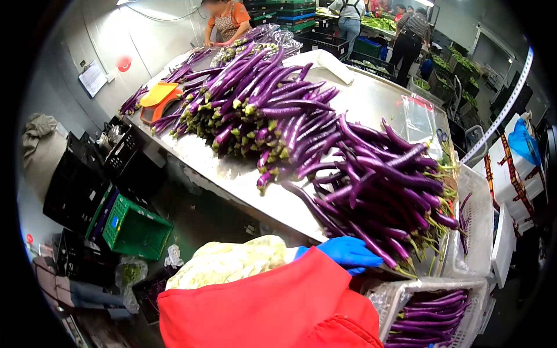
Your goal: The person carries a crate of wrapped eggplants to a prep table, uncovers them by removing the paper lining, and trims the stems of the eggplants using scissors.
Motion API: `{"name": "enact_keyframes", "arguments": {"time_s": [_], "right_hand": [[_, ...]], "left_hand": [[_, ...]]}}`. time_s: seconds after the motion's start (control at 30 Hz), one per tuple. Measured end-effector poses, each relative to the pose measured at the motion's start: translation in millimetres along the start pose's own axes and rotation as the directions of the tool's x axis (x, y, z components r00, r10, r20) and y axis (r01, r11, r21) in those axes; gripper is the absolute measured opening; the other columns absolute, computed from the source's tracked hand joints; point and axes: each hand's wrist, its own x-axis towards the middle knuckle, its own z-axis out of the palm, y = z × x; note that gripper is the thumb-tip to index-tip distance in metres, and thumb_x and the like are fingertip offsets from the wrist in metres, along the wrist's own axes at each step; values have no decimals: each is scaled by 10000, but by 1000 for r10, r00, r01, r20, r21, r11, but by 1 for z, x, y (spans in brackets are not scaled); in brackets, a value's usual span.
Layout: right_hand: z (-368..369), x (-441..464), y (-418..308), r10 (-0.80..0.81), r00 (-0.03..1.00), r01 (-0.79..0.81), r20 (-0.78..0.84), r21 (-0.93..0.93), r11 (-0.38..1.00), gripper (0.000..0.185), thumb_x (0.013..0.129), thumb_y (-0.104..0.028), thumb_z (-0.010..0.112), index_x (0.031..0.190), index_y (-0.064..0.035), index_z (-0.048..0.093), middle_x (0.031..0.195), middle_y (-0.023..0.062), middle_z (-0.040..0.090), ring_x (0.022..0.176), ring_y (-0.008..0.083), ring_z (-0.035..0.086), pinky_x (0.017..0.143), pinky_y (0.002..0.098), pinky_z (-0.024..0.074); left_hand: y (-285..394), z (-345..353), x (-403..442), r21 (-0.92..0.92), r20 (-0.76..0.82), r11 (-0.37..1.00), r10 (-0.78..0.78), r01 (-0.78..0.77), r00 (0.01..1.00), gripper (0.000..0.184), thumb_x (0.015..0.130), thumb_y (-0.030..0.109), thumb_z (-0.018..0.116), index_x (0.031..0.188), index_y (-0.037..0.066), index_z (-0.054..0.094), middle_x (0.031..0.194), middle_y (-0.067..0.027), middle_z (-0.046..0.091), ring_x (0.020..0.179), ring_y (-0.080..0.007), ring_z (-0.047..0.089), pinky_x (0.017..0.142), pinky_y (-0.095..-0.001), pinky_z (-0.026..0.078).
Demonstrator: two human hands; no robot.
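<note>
My left hand (348,253), in a blue glove below a cream sleeve (232,260), reaches across the front edge of the table. Its fingers look stretched out beside the stem end of a long purple eggplant (371,245); whether they touch it is unclear. Beyond it lies a loose heap of eggplants (383,180), green stems pointing right. Of my right hand, perhaps only slivers of blue show at the bottom edge, over the lined crate (380,301) of eggplants. My red apron (272,298) covers the lower middle.
A larger eggplant pile (261,98) spans the metal table (243,188), beside an orange scale (158,101). A white crate (476,220) stands at the right end. A green crate (136,226) is on the left. Co-workers (229,23) stand at the back.
</note>
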Motion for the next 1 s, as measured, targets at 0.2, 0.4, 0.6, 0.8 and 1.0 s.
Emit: {"name": "enact_keyframes", "arguments": {"time_s": [0.2,0.4,0.6,0.8,1.0], "right_hand": [[115,23,-169,211,904,-380,371,475,793,204,891,-44,513,1075,32,553,929,90,603,819,178,577,741,316,493],[242,35,-324,-489,344,-861,801,477,177,353,839,-24,548,1188,-1,500,1150,130,551,1101,241,515,972,379,382],[339,29,-422,-560,50,-871,827,310,380,621,849,-178,606,1363,-18,296,1375,131,351,1288,208,309,1052,330,264],[458,47,-492,-119,320,-924,940,337,182,350,817,-287,613,1077,-62,548,1039,40,550,925,153,504,849,320,388],[610,18,-439,172,637,-738,751,531,415,365,866,-359,553,608,-199,350,484,-71,277,368,75,244,349,269,174]], "left_hand": [[-44,-100,30,-137,-222,991,-30,0,975,370,843,48,538,1209,-3,515,927,-113,600,769,-245,573,682,-362,439],[-55,-117,-49,-606,-127,600,-721,522,681,314,913,64,475,1222,20,513,1214,-101,547,1098,-173,528,928,-298,414],[-4,-146,-110,-521,-287,294,-944,801,160,284,884,99,525,1159,42,575,1128,-77,597,1065,-153,534,931,-295,393],[0,-313,-160,47,-918,612,-285,789,275,294,925,115,466,1154,-53,541,1158,-153,570,1077,-207,538,964,-321,384],[-27,-562,-200,47,-951,778,-158,627,267,283,901,119,521,1113,-65,562,1097,-116,603,1014,-175,572,907,-283,435]]}}
